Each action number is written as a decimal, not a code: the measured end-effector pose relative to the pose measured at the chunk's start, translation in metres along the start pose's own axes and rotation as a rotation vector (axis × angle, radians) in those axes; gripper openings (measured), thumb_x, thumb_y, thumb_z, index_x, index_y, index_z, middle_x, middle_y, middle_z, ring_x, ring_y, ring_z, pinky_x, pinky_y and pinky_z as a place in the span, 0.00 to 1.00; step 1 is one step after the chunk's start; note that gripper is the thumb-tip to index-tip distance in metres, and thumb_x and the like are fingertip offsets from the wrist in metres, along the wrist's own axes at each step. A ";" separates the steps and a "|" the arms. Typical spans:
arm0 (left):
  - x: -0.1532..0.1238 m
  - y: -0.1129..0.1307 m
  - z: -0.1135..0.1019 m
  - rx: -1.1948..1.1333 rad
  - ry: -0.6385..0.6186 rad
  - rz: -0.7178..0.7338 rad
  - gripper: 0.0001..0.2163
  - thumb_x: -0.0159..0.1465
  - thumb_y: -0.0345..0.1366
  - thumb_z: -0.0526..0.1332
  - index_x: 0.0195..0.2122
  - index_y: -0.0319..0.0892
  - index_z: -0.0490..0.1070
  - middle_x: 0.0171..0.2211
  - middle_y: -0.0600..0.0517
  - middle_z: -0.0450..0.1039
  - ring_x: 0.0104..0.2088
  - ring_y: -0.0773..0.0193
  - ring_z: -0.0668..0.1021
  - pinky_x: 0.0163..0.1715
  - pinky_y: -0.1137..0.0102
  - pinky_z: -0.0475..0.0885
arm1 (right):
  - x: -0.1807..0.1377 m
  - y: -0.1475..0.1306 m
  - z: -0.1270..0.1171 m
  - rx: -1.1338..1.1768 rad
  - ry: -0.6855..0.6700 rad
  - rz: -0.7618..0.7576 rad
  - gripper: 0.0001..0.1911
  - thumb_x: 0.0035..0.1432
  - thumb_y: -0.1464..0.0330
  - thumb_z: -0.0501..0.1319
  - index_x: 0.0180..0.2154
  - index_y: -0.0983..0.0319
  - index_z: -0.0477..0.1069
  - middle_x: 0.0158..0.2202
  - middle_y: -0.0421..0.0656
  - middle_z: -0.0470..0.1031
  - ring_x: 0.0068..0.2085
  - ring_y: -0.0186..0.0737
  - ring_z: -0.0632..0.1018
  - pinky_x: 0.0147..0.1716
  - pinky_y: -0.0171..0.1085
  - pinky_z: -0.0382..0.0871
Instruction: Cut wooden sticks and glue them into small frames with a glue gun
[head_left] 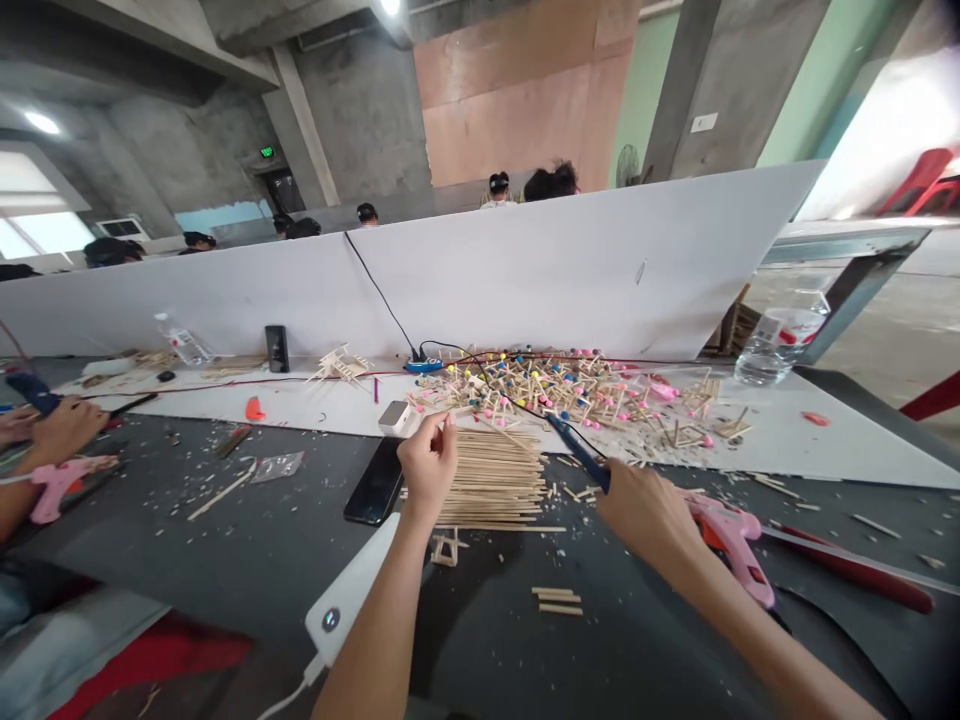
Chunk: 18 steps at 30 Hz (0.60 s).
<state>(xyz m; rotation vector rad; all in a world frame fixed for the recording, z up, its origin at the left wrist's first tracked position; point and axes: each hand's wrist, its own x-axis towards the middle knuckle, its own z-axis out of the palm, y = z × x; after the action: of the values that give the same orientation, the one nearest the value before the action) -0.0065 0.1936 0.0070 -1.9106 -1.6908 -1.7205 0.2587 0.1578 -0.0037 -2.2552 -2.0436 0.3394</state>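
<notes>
Gripping a blue-handled tool (579, 446), the right hand (649, 508) is beside wooden sticks (499, 478) short of the worktop's (645, 640) far edge, where a careless sweep could scatter them, though whether the curled left hand's (429, 465) grip holds anything I cannot tell.

- We've got the stick bundle (499, 485) at centre, our left hand (429, 465) at its left end, our right hand (641, 505) off to its right
- Phone (373, 487): just left of bundle; power bank (341, 602) nearer us
- Stick frame (445, 549), loose sticks (556, 608): near side
- Ball-and-stick pile (540, 388): far side, before the partition (487, 285)
- Glue gun (742, 550): right of our right hand
- Bottle (776, 345): far right
</notes>
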 end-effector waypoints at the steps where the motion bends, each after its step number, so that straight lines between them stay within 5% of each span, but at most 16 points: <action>1: -0.004 -0.005 0.002 0.027 -0.007 -0.011 0.14 0.67 0.43 0.57 0.34 0.39 0.76 0.18 0.58 0.59 0.20 0.70 0.62 0.25 0.76 0.60 | 0.003 -0.001 -0.001 0.001 0.042 0.026 0.16 0.59 0.71 0.53 0.45 0.69 0.75 0.42 0.59 0.79 0.41 0.56 0.81 0.36 0.42 0.65; 4: -0.011 -0.010 0.003 0.034 -0.012 -0.043 0.13 0.67 0.42 0.57 0.33 0.38 0.75 0.18 0.58 0.58 0.21 0.70 0.61 0.25 0.76 0.59 | 0.005 -0.004 0.008 0.051 0.095 0.003 0.18 0.60 0.70 0.54 0.49 0.69 0.73 0.49 0.59 0.77 0.44 0.54 0.80 0.38 0.41 0.65; 10: -0.011 -0.006 0.008 0.009 0.040 0.005 0.12 0.66 0.40 0.60 0.31 0.38 0.75 0.18 0.59 0.56 0.20 0.71 0.59 0.24 0.76 0.58 | -0.009 -0.015 0.044 0.222 -0.105 -0.192 0.20 0.56 0.70 0.61 0.51 0.67 0.73 0.50 0.55 0.77 0.47 0.51 0.78 0.41 0.38 0.65; 18: -0.015 -0.004 0.007 0.045 0.240 0.098 0.08 0.66 0.36 0.61 0.34 0.38 0.76 0.18 0.57 0.62 0.20 0.71 0.63 0.24 0.76 0.62 | -0.008 -0.016 0.054 0.234 -0.162 -0.282 0.06 0.55 0.74 0.60 0.37 0.62 0.72 0.34 0.49 0.79 0.37 0.48 0.79 0.31 0.37 0.56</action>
<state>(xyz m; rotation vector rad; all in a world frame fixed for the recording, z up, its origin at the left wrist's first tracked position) -0.0015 0.1907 -0.0088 -1.6606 -1.5120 -1.7760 0.2310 0.1467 -0.0523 -1.8306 -2.2255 0.7148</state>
